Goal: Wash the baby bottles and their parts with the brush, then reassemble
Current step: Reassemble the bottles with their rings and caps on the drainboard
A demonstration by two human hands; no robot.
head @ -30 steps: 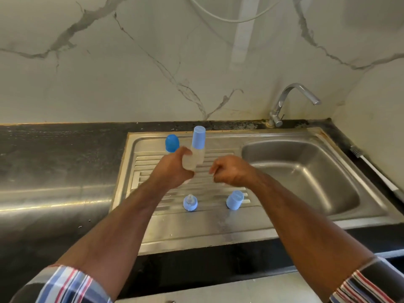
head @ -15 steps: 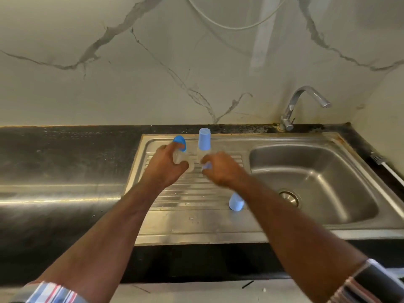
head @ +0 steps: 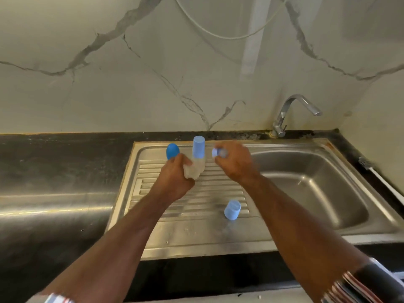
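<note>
My left hand (head: 175, 179) grips a clear bottle body (head: 193, 172) over the back of the drainboard. Just behind it a bottle with a light blue cap (head: 198, 147) stands upright; where one bottle ends and the other begins is hard to tell. A darker blue rounded cap (head: 172, 150) stands to their left. My right hand (head: 237, 164) pinches a blue nipple ring (head: 218, 152) beside the bottle's top, slightly blurred. Another light blue cap (head: 232, 209) stands on the drainboard near my right forearm.
The steel sink unit (head: 196, 241) has a ribbed drainboard at left and a basin (head: 310, 189) at right, with a tap (head: 290, 110) behind it. A white-handled brush (head: 378, 178) lies on the black counter at the far right. A marble wall rises behind.
My right hand picked the nipple ring up from the drainboard and raised it to the bottle held in my left hand. The left hand stayed at the back of the drainboard.
</note>
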